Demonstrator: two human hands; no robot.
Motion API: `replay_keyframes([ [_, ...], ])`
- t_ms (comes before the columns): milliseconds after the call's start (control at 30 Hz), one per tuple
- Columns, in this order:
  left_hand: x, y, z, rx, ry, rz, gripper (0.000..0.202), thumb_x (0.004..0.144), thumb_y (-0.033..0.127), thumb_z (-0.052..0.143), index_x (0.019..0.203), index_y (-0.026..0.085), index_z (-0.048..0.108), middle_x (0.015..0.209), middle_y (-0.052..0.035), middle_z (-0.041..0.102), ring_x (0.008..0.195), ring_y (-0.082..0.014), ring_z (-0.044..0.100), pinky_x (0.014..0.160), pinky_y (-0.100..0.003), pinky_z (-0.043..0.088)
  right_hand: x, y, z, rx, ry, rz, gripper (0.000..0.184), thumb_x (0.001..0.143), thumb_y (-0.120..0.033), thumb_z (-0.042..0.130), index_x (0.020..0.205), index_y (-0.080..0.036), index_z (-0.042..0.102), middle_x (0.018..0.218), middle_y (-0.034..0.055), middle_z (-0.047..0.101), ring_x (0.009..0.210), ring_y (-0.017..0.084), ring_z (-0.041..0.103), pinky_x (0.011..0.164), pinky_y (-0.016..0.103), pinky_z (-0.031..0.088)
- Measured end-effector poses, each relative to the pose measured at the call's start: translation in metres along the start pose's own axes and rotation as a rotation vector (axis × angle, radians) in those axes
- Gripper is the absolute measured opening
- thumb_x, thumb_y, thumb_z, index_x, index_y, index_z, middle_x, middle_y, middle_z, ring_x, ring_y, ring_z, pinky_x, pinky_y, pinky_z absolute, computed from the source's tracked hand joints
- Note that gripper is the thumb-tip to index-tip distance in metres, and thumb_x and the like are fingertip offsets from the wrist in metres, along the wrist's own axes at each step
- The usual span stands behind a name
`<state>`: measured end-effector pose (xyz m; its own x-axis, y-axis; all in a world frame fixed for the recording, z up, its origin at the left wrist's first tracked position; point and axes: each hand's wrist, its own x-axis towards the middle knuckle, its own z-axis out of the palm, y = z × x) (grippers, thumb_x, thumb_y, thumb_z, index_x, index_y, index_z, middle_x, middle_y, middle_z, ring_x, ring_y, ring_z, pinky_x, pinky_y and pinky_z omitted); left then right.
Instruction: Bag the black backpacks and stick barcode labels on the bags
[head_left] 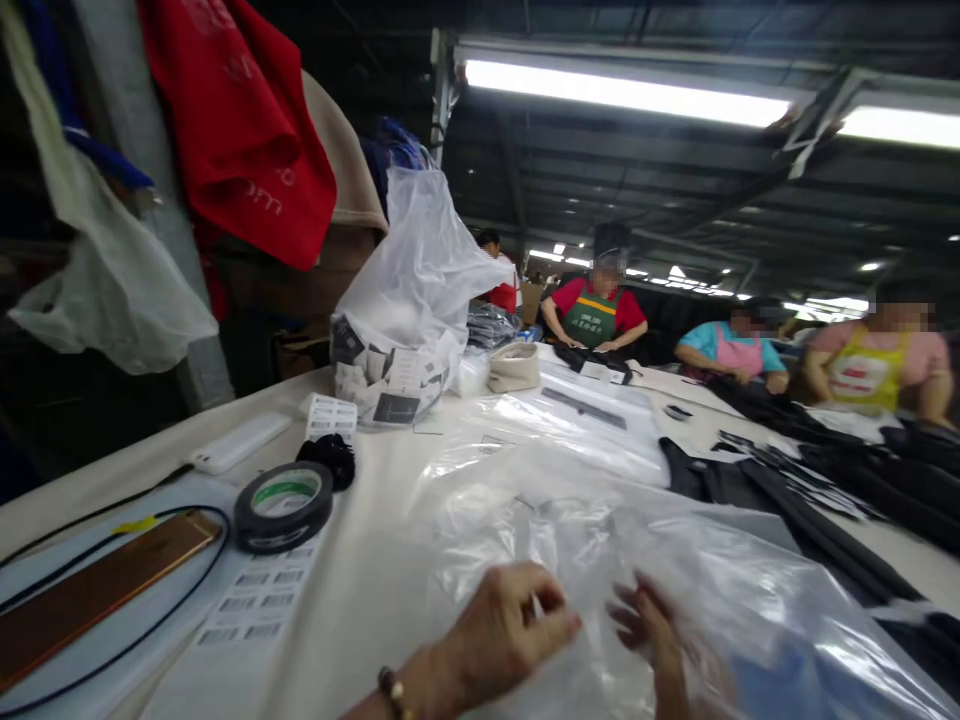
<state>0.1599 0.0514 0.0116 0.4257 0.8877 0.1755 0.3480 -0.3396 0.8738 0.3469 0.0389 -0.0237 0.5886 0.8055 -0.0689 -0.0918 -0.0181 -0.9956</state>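
Note:
My left hand (506,625), with a bracelet at the wrist, is over the clear plastic bags in front of me. Its fingers are curled in toward the thumb, and anything held there is too small or hidden to make out. Just to its right, my right hand (649,625) is blurred, with its fingers apart. A large clear plastic bag (720,560) lies around the right hand and wrist, its film creased and shiny. Beyond both hands, more flat clear bags (600,410) lie stacked on the white table (360,570).
To the left are black tape rolls (283,507), barcode label sheets (247,610), a phone (97,600) with a cable and a white power bank (244,440). A bag of labels (401,370) stands behind. Black garments (765,500) lie right. Several co-workers (596,310) stand farther back.

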Motion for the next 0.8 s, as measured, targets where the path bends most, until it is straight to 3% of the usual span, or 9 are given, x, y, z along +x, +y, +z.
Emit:
replay_keyframes([
  [67, 0.014, -0.005, -0.015, 0.095, 0.15, 0.009, 0.029, 0.078, 0.024, 0.051, 0.105, 0.019, 0.063, 0.096, -0.0053, 0.067, 0.072, -0.0147, 0.06, 0.074, -0.027, 0.049, 0.0, -0.003, -0.002, 0.05, -0.041, 0.055, 0.066, 0.051, -0.058, 0.076, 0.099, -0.015, 0.063, 0.077, 0.0089, 0.07, 0.064, 0.024, 0.066, 0.054, 0.032, 0.05],
  [133, 0.033, -0.014, -0.023, 0.278, 0.196, 0.042, 0.045, 0.076, 0.02, 0.053, 0.121, 0.018, 0.054, 0.12, -0.0086, 0.059, 0.097, -0.0194, 0.059, 0.091, -0.033, 0.045, 0.001, -0.005, -0.005, 0.102, -0.113, 0.093, 0.062, 0.048, -0.054, 0.079, 0.094, -0.015, 0.065, 0.074, 0.0094, 0.07, 0.061, 0.024, 0.066, 0.05, 0.03, 0.047],
  [200, 0.054, -0.023, -0.029, 0.42, 0.198, 0.034, 0.046, 0.073, 0.023, 0.059, 0.117, 0.012, 0.055, 0.125, -0.0142, 0.055, 0.117, -0.0277, 0.049, 0.102, -0.04, 0.038, 0.0, -0.008, -0.01, 0.164, -0.162, 0.122, 0.058, 0.046, -0.05, 0.082, 0.09, -0.015, 0.067, 0.074, 0.0099, 0.07, 0.059, 0.023, 0.066, 0.049, 0.029, 0.046],
  [300, 0.083, -0.028, -0.041, 0.466, 0.227, 0.009, 0.042, 0.072, 0.027, 0.063, 0.11, 0.01, 0.059, 0.121, -0.0182, 0.057, 0.122, -0.0345, 0.043, 0.107, -0.047, 0.029, -0.005, -0.015, -0.018, 0.26, -0.179, 0.161, 0.051, 0.047, -0.044, 0.084, 0.086, -0.015, 0.068, 0.074, 0.0087, 0.071, 0.058, 0.021, 0.065, 0.049, 0.028, 0.048],
  [400, 0.108, -0.024, -0.057, 0.467, 0.248, 0.008, 0.06, 0.073, 0.024, 0.062, 0.129, 0.014, 0.044, 0.14, -0.0164, 0.039, 0.133, -0.0316, 0.03, 0.111, -0.044, 0.021, -0.012, -0.031, -0.02, 0.361, -0.131, 0.25, 0.047, 0.047, -0.037, 0.085, 0.085, -0.016, 0.068, 0.072, 0.0051, 0.07, 0.059, 0.019, 0.065, 0.048, 0.026, 0.049],
  [500, 0.129, -0.023, -0.065, 0.423, 0.22, -0.074, 0.078, 0.067, 0.02, 0.066, 0.137, 0.02, 0.033, 0.15, -0.0142, 0.02, 0.137, -0.0323, 0.018, 0.11, -0.048, 0.018, -0.012, -0.055, -0.013, 0.509, -0.051, 0.292, 0.044, 0.045, -0.024, 0.085, 0.084, -0.017, 0.067, 0.073, 0.0006, 0.07, 0.059, 0.016, 0.065, 0.048, 0.021, 0.05],
  [667, 0.141, -0.044, -0.072, 0.215, 0.215, -0.319, 0.072, 0.062, 0.021, 0.067, 0.129, 0.009, 0.044, 0.148, -0.0227, 0.022, 0.137, -0.0368, 0.015, 0.108, -0.052, 0.016, 0.019, -0.092, 0.007, 0.642, 0.034, 0.274, 0.024, 0.062, -0.016, 0.075, 0.082, -0.015, 0.063, 0.066, -0.0019, 0.066, 0.05, 0.011, 0.061, 0.043, 0.017, 0.049],
  [733, 0.135, -0.053, -0.077, 0.071, 0.226, -0.402, 0.076, 0.065, 0.027, 0.064, 0.132, 0.005, 0.037, 0.145, -0.0265, 0.025, 0.135, -0.0372, 0.022, 0.105, -0.051, 0.024, 0.039, -0.101, 0.014, 0.676, 0.06, 0.288, 0.015, 0.067, -0.011, 0.068, 0.079, -0.015, 0.06, 0.062, -0.0026, 0.065, 0.048, 0.01, 0.06, 0.045, 0.018, 0.051],
  [800, 0.126, -0.059, -0.081, -0.106, 0.209, -0.45, 0.082, 0.07, 0.036, 0.06, 0.138, 0.005, 0.025, 0.135, -0.0273, 0.041, 0.124, -0.0366, 0.042, 0.095, -0.049, 0.038, 0.058, -0.107, 0.021, 0.707, 0.03, 0.293, 0.008, 0.073, -0.009, 0.062, 0.078, -0.015, 0.058, 0.063, -0.0019, 0.065, 0.05, 0.012, 0.062, 0.051, 0.021, 0.055],
])
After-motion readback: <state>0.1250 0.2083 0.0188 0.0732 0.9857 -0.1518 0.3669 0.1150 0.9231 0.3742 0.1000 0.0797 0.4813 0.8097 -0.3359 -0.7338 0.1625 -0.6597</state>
